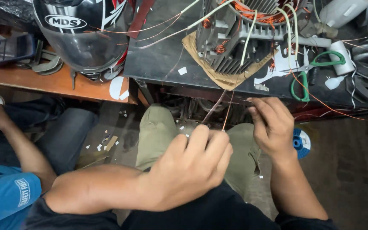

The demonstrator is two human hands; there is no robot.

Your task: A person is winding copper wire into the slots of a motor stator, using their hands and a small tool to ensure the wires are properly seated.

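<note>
My left hand (188, 170) is closed around thin copper wire strands (225, 115) that run up from my fingers to the grey finned motor stator (235, 38) on the dark bench. My right hand (271, 125) pinches a fine wire end just right of those strands, below the bench edge. The stator sits on a piece of brown cardboard (222, 79), with orange copper windings and pale sleeved leads coming out of its top. My olive-trousered knee (158, 132) is under both hands.
Green-handled scissors (316, 68) lie on the dark bench (158, 64) right of the stator. A black helmet (86, 34) rests on the wooden shelf (43, 83) at left. Another person's arm (18, 145) and blue shirt are at far left. A blue disc (301, 142) lies on the floor.
</note>
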